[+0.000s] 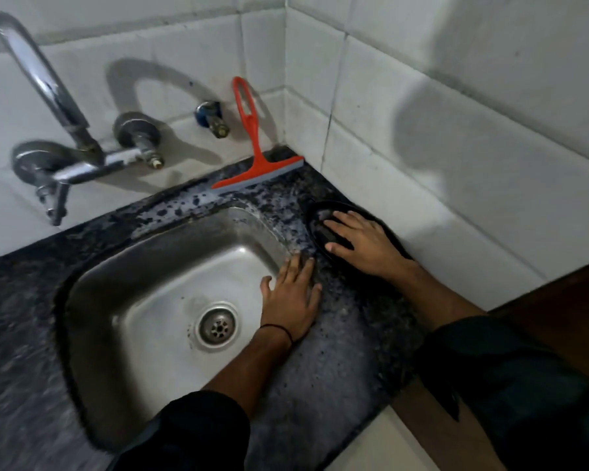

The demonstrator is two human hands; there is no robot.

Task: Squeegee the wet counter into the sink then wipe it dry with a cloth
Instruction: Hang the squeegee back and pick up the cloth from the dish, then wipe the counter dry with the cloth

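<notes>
A red squeegee (252, 154) with a grey blade stands in the back corner, its blade on the counter and its handle leaning on the tiled wall. The dark speckled counter (323, 375) is wet, with foamy patches behind and to the right of the steel sink (170, 280). My left hand (291, 297) lies flat, fingers apart, on the counter at the sink's right rim. My right hand (364, 243) reaches into a black oval dish (315, 212) by the right wall, its thumb and fingers closed around a dark object in it. No cloth is in view.
A chrome tap (48, 96) with a long spout juts from the back wall over the sink's left side. A small valve (213, 119) sticks out of the wall beside the squeegee handle. White tiled walls meet at the corner. The counter's front edge ends near my right sleeve (510, 379).
</notes>
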